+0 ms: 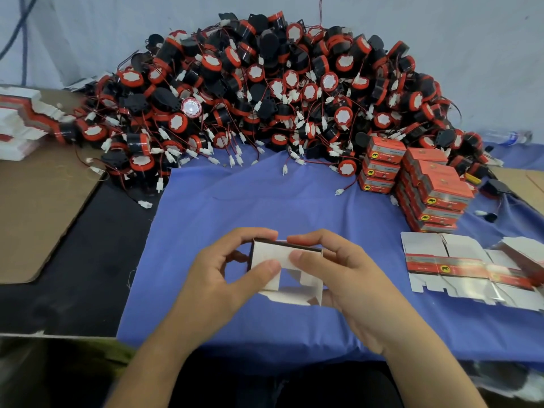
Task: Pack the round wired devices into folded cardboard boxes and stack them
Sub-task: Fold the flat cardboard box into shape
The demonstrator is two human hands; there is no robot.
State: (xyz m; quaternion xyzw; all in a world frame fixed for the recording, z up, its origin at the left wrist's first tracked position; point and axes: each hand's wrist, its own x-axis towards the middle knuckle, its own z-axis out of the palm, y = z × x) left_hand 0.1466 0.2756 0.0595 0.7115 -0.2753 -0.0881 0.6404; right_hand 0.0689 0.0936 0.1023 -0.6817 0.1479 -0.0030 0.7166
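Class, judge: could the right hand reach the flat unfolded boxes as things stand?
Probably yes: bare cloth lies between the right hand and the flat boxes, but it must first let go of the half-folded box.

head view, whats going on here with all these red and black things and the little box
A person is folding a small cardboard box into shape over the blue cloth. The left hand and right hand both grip it, thumbs on its white flaps. It looks empty so far. The pile of round wired devices lies behind. Packed red boxes are stacked at the right, with flat unfolded blanks in front of them.
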